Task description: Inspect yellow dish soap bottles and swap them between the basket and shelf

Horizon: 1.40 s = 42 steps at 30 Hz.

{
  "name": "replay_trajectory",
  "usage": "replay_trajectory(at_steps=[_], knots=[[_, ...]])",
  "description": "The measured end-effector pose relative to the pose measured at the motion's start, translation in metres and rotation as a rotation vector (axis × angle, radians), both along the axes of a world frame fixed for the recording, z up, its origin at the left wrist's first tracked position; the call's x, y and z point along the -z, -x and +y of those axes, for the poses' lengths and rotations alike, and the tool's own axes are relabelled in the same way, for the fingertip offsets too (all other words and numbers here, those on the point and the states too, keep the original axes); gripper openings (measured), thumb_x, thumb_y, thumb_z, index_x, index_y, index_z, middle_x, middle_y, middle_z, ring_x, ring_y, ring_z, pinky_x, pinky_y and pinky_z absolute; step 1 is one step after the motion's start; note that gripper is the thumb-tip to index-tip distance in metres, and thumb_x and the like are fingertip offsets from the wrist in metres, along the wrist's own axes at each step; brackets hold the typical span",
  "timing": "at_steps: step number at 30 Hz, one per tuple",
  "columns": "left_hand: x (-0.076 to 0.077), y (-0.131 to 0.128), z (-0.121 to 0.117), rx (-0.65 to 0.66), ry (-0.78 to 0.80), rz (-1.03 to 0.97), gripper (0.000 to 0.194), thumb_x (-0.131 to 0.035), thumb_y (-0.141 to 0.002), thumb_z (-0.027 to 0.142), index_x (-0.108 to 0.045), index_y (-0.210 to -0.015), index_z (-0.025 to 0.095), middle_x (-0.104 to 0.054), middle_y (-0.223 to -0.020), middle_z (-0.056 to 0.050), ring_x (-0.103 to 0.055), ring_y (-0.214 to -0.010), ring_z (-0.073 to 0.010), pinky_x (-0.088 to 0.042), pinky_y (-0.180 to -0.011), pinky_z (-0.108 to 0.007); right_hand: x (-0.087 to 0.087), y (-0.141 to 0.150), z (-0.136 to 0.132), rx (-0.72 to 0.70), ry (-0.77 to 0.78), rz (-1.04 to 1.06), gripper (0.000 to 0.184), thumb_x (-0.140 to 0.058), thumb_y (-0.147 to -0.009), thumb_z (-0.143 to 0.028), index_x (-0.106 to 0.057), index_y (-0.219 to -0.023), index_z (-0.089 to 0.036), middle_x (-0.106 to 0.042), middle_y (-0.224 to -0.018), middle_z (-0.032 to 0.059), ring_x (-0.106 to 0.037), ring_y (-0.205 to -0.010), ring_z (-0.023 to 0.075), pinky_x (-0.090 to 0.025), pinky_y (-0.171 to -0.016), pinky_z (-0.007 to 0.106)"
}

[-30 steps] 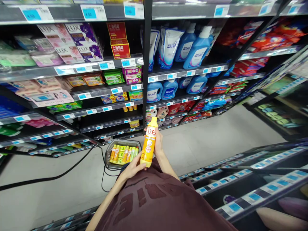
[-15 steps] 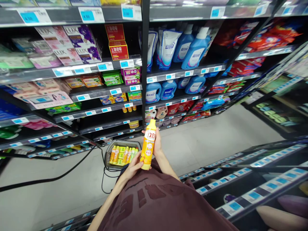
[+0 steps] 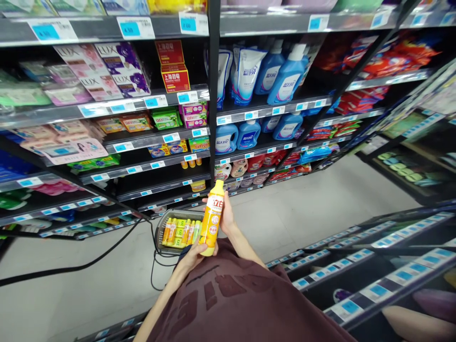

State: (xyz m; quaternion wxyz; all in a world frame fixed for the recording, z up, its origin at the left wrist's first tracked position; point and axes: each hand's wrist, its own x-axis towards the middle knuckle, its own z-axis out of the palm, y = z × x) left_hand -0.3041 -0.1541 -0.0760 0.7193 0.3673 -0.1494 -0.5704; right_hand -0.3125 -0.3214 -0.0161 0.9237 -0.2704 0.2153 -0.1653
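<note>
A yellow-capped bottle of orange dish soap (image 3: 212, 219) is held upright, leaning slightly, in front of my body with its label facing me. Around its base my left hand (image 3: 194, 255) is closed, thumb across the front. Higher up, my right hand (image 3: 226, 213) grips the bottle from behind and the right side; most of those fingers are hidden behind it. Just left of the bottle, a grey basket (image 3: 161, 223) on the floor holds several orange and yellow-green bottles (image 3: 181, 232) packed side by side.
Ahead are shelves with soap boxes (image 3: 98, 71), blue detergent bottles (image 3: 288, 78) and red bags (image 3: 406, 57). A black cable (image 3: 89, 262) runs across the floor (image 3: 302, 204) to the basket. More shelving with price tags (image 3: 377, 289) stands close on the right.
Both hands have moved the bottle a little to the left, closer to the basket, and it now covers the basket's right end. My grip looks the same.
</note>
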Motion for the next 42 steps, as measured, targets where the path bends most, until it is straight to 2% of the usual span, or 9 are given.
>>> replay_trajectory(at_steps=[4,8,11,18,23,27,31,37,42], knots=[[-0.011,0.002,-0.002,0.047,0.102,-0.026,0.048,-0.069,-0.079,0.041,-0.063,-0.114,0.009,-0.069,-0.106,-0.017,-0.068,-0.08,-0.0269,-0.049,-0.07,-0.035,0.002,0.0,0.0,-0.035,-0.015,-0.001,0.064,-0.042,-0.091,-0.072,-0.068,-0.11,-0.017,-0.078,-0.094,0.0092,-0.07,-0.059,0.0175,-0.053,-0.046,0.025],[-0.011,0.002,-0.007,0.008,0.128,0.057,0.047,-0.05,-0.092,0.047,-0.063,-0.112,0.007,-0.069,-0.101,-0.018,-0.069,-0.077,-0.0272,-0.05,-0.069,-0.036,0.003,0.002,-0.002,-0.013,-0.034,-0.006,0.065,-0.038,-0.093,-0.07,-0.069,-0.108,-0.015,-0.078,-0.089,0.0096,-0.07,-0.057,0.0174,-0.053,-0.047,0.025],[-0.01,0.002,-0.01,0.004,0.086,0.093,0.046,-0.045,-0.095,0.044,-0.063,-0.113,0.006,-0.069,-0.1,-0.018,-0.069,-0.076,-0.0267,-0.051,-0.069,-0.037,0.005,0.002,-0.003,-0.003,-0.046,0.005,0.065,-0.037,-0.093,-0.069,-0.069,-0.107,-0.014,-0.078,-0.087,0.01,-0.071,-0.058,0.0185,-0.053,-0.049,0.026],[0.0,0.005,-0.006,-0.083,0.033,0.09,0.042,-0.058,-0.092,0.042,-0.058,-0.122,0.012,-0.07,-0.101,-0.014,-0.07,-0.076,-0.0239,-0.055,-0.073,-0.037,0.006,-0.002,-0.005,-0.015,-0.033,-0.014,0.062,-0.04,-0.092,-0.069,-0.067,-0.108,-0.015,-0.077,-0.087,0.0094,-0.07,-0.057,0.0183,-0.052,-0.047,0.026],[0.017,0.006,0.007,-0.22,-0.064,0.045,0.07,-0.077,-0.079,0.037,-0.045,-0.14,0.021,-0.071,-0.092,-0.006,-0.07,-0.065,-0.0199,-0.056,-0.073,-0.039,0.006,-0.003,-0.007,-0.02,-0.034,-0.029,0.053,-0.054,-0.087,-0.065,-0.064,-0.107,-0.018,-0.075,-0.088,0.0059,-0.069,-0.057,0.0169,-0.057,-0.052,0.028],[0.026,0.003,0.022,-0.192,-0.222,0.029,0.081,-0.079,-0.074,0.036,-0.043,-0.145,0.021,-0.071,-0.099,-0.007,-0.069,-0.066,-0.0213,-0.054,-0.072,-0.037,0.01,-0.002,-0.004,0.008,0.073,-0.034,0.04,-0.077,-0.077,-0.043,-0.062,-0.107,-0.021,-0.073,-0.084,0.0014,-0.069,-0.058,0.0164,-0.059,-0.054,0.029],[0.019,0.0,0.025,-0.108,-0.267,-0.044,0.081,-0.082,-0.071,0.034,-0.047,-0.142,0.02,-0.07,-0.114,-0.014,-0.07,-0.092,-0.0295,-0.052,-0.082,-0.039,0.016,-0.001,-0.004,0.026,0.128,-0.01,0.041,-0.08,-0.072,-0.031,-0.062,-0.107,-0.02,-0.07,-0.075,-0.001,-0.069,-0.055,0.018,-0.061,-0.056,0.032],[-0.008,-0.002,0.002,0.052,0.038,0.165,0.056,-0.064,-0.088,0.043,-0.05,-0.136,0.018,-0.067,-0.122,-0.017,-0.07,-0.104,-0.0334,-0.052,-0.09,-0.047,0.022,0.0,-0.01,-0.069,-0.084,-0.244,0.051,-0.073,-0.072,-0.032,-0.058,-0.119,-0.02,-0.071,-0.08,-0.0002,-0.069,-0.062,0.015,-0.063,-0.065,0.031],[0.001,-0.002,0.003,-0.007,-0.003,0.158,0.053,-0.078,-0.081,0.032,-0.055,-0.128,0.023,-0.07,-0.118,-0.011,-0.072,-0.098,-0.0282,-0.052,-0.09,-0.042,0.021,0.001,-0.014,-0.105,-0.21,-0.205,0.038,-0.064,-0.082,-0.04,-0.061,-0.111,-0.016,-0.071,-0.08,0.0026,-0.072,-0.076,0.0195,-0.064,-0.065,0.034]])
